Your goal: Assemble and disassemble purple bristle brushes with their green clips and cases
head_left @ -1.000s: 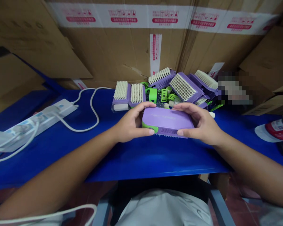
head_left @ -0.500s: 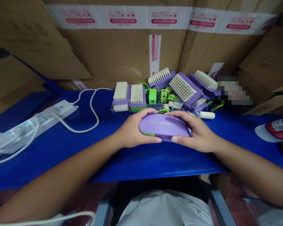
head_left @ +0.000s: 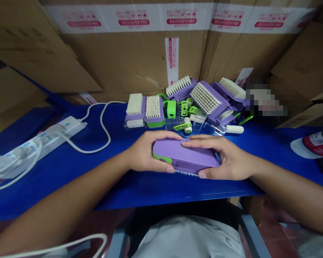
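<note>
Both my hands grip one purple brush with a green end piece (head_left: 183, 157), held bristles down just above the blue table (head_left: 140, 186). My left hand (head_left: 148, 152) wraps its left end, thumb under and fingers over the top. My right hand (head_left: 226, 157) covers the right end, with fingers laid along the top and thumb on the near side. White bristles peek out beneath the brush's near edge.
Behind the hands lies a heap of purple brushes (head_left: 204, 98), green clips (head_left: 173, 107) and clear plastic parts. Two brushes (head_left: 145, 109) stand bristles up at the heap's left. A white power strip (head_left: 43, 138) with cables lies at left. Cardboard boxes (head_left: 129, 53) wall the back.
The brush has come down and nearer to me, and tilted so its slotted near side shows. My right fingers have slid further over its top.
</note>
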Demonstrator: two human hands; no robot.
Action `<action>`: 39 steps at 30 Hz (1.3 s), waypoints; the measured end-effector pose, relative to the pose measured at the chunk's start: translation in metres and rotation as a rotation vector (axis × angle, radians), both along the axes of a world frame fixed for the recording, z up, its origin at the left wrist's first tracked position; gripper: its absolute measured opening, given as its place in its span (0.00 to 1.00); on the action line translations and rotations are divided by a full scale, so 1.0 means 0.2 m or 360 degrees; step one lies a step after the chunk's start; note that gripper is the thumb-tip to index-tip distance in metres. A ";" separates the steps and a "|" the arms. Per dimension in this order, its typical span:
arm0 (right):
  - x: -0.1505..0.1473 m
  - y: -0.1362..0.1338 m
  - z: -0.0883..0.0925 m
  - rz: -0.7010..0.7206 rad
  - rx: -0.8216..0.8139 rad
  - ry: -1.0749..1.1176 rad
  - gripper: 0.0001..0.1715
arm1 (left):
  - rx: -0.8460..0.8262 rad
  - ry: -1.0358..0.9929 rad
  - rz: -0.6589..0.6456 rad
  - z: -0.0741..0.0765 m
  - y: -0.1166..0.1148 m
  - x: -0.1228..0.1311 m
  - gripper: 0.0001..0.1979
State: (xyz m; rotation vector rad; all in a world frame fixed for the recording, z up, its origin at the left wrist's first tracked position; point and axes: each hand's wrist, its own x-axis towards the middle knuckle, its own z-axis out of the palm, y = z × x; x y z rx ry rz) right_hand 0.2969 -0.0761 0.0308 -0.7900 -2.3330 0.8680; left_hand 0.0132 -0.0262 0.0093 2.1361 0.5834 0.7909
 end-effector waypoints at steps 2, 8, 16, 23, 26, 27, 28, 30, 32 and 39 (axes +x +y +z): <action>0.00 0.01 -0.01 -0.0005 0.0009 0.0019 0.40 | 0.0004 0.0053 -0.0016 0.01 0.00 0.00 0.35; -0.02 0.02 -0.07 -0.0296 0.0311 -0.0018 0.38 | 0.0445 0.0271 0.0383 0.01 -0.03 0.02 0.33; -0.11 -0.08 -0.09 -0.0708 0.0693 -0.0274 0.38 | 0.1026 0.0026 0.0792 -0.04 -0.08 0.09 0.35; -0.12 -0.08 -0.09 -0.0769 0.0650 -0.0304 0.38 | 0.0695 0.0011 0.0852 -0.08 -0.08 0.10 0.35; -0.12 -0.08 -0.09 -0.0772 0.0650 -0.0306 0.38 | 0.0677 -0.0010 0.0842 -0.08 -0.09 0.10 0.35; -0.12 -0.08 -0.09 -0.0769 0.0643 -0.0308 0.38 | 0.0671 0.0001 0.0839 -0.08 -0.09 0.11 0.35; -0.12 -0.08 -0.09 -0.0767 0.0630 -0.0312 0.39 | 0.0665 0.0015 0.0837 -0.08 -0.10 0.11 0.35; -0.12 -0.08 -0.10 -0.0765 0.0598 -0.0317 0.39 | 0.0641 0.0040 0.0838 -0.07 -0.10 0.11 0.35; -0.11 -0.08 -0.10 -0.0763 0.0571 -0.0321 0.39 | 0.0614 0.0052 0.0839 -0.07 -0.10 0.11 0.35; -0.11 -0.08 -0.11 -0.0762 0.0566 -0.0321 0.40 | 0.0600 0.0067 0.0830 -0.07 -0.10 0.10 0.35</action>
